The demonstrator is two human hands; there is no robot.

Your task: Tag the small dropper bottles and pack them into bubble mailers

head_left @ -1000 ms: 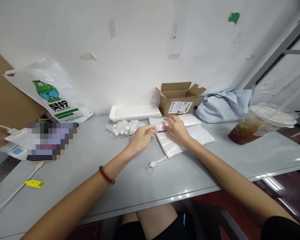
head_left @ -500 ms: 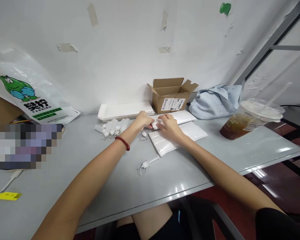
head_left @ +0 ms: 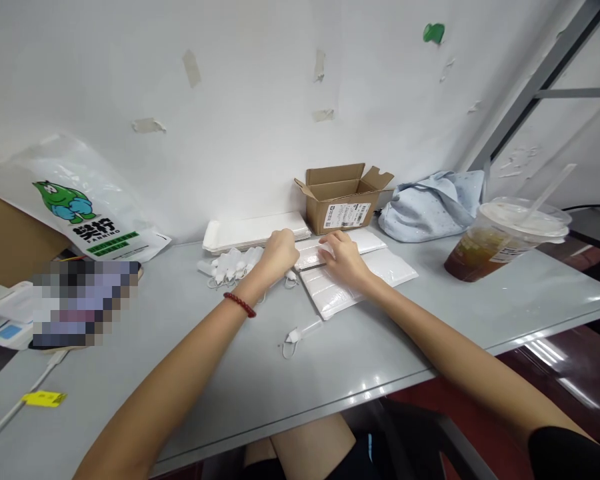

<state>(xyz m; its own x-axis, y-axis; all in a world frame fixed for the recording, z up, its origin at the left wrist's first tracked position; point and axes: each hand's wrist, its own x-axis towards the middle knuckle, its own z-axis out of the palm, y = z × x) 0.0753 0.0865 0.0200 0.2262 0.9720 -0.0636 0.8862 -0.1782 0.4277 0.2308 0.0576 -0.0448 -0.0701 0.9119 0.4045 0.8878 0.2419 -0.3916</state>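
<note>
A white bubble mailer (head_left: pixel 370 241) lies across the upper edge of a second white bubble mailer (head_left: pixel 390 271) on the grey table. My right hand (head_left: pixel 347 261) grips the upper mailer near its left part, fingers bent over it. At that mailer's left end my left hand (head_left: pixel 279 255) is closed in a fist; what is in it, if anything, is hidden. Just left of this fist is a cluster of small clear tubes with white caps and loops (head_left: pixel 233 265). One such tube (head_left: pixel 305 330) lies alone nearer the front edge.
Behind my hands are a stack of white mailers (head_left: pixel 255 230) and an open cardboard box (head_left: pixel 344 207). To the right are a light blue cloth bundle (head_left: pixel 430 207) and a drink cup with a straw (head_left: pixel 500 240). A phone (head_left: pixel 87 303) and a printed plastic bag (head_left: pixel 95 193) occupy the left.
My left hand has moved slightly left, away from my right hand, and its fingers are more curled in. My right hand stays on the upper mailer. The camera view has shifted a little.
</note>
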